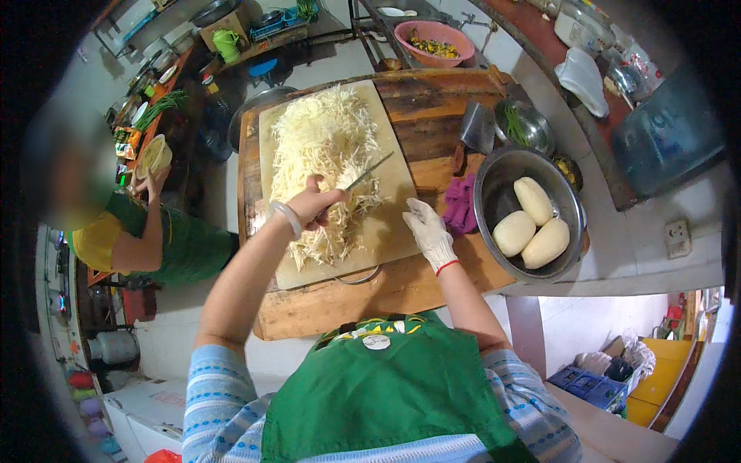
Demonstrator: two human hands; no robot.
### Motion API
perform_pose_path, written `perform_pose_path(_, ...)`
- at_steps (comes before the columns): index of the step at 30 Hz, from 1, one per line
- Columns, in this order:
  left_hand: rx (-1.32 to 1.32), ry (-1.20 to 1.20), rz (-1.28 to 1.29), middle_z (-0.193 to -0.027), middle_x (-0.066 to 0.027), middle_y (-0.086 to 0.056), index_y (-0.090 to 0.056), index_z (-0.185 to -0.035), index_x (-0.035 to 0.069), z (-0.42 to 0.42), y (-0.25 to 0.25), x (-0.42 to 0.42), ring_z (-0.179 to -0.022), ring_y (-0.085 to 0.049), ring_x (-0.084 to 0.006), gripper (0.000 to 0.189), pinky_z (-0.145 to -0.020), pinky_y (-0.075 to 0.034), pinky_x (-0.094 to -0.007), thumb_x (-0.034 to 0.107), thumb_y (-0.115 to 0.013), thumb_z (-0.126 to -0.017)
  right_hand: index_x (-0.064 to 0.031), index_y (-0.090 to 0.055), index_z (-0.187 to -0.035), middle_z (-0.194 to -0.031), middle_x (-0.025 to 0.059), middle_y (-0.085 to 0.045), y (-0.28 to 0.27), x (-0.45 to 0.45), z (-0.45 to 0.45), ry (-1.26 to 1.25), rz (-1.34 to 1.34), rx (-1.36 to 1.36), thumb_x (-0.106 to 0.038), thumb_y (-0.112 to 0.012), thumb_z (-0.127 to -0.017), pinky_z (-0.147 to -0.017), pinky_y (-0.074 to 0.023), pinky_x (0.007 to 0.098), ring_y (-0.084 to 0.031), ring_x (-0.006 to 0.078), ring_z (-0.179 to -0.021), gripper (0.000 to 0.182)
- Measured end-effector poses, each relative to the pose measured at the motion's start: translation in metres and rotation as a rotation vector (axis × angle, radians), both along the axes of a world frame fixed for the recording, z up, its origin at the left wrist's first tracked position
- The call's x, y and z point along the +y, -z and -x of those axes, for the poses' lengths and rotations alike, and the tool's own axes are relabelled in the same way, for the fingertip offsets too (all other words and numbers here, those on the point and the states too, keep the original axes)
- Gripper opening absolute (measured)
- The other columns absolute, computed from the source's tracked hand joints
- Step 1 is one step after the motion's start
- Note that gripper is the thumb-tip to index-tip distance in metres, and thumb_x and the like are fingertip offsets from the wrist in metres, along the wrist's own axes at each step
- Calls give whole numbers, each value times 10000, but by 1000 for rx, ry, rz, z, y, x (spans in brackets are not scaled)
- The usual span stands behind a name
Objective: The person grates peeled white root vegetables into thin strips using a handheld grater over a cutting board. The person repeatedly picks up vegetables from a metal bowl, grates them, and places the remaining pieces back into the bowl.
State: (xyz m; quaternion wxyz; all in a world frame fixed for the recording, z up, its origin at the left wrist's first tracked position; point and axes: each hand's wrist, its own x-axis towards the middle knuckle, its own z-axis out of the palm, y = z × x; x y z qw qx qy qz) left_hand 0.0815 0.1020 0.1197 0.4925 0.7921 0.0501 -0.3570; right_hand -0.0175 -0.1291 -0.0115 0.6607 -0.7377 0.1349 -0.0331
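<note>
My left hand (315, 205), with a pale bangle at the wrist, grips a kitchen knife (370, 171). The blade angles up and to the right over a large heap of pale shredded vegetable (324, 133). Under the heap lies a cream cutting board (399, 231) with a metal handle at its near edge. My right hand (428, 228) wears a white knit glove and hovers around the board's right edge; nothing shows in its fingers. Beside it lies a crumpled purple cloth or glove (460, 204). A metal basin (483, 231) to the right holds three peeled, pale oblong vegetables (534, 201).
A cleaver (477, 128) and a steel bowl with green stalks (541, 130) sit on the wooden table (440, 104). Behind stands a pink basin (405, 35) of chopped food. At left, another person (173, 237) holds a bowl (155, 157) by a counter.
</note>
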Motion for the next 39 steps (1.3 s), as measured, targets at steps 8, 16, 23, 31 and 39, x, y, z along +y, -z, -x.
perform_pose_path(8,-614,836,-983,-934,-269,-562,-9,-1388,105,8,-107,-10,-857,-578,-391,1071,-753,-474,-408,346,-714,-618,-29,-511,-1178,-1192,160,-522,-55,44,-16,-82,307,-491,-165,-531,-829,-948,-389,332,-480,285,-1130,375)
perform_pose_path(16,-613,819,-1161,-1085,-200,-530,33,-1407,230,6,-80,-16,-921,-577,-368,1134,-765,-484,-411,299,-739,-578,-56,-562,-1057,-1127,150,-526,-86,110,-81,-432,177,-566,-211,-562,-803,-904,-401,380,-488,329,-1052,298)
perform_pose_path(23,-596,789,-1091,-1084,-190,-521,28,-1408,198,-7,-46,-5,-932,-568,-348,1130,-771,-478,-412,309,-747,-594,-86,-552,-1007,-1065,93,-542,22,70,-132,-350,600,-623,-190,-530,-832,-860,-428,366,-512,297,-1001,205)
perform_pose_path(31,-509,739,-1009,-1081,-228,-495,25,-1402,147,-7,-48,2,-947,-544,-376,1161,-800,-462,-409,220,-763,-553,-105,-548,-960,-1046,110,-542,-25,119,-100,-473,324,-752,-113,-591,-761,-841,-417,383,-512,306,-959,203)
perform_pose_path(39,-530,753,-1058,-1102,-192,-501,0,-1406,158,4,-38,18,-930,-566,-358,1140,-778,-473,-399,288,-757,-564,-68,-589,-935,-998,92,-570,-64,107,-96,-545,299,-715,-179,-575,-811,-828,-433,352,-534,288,-919,167)
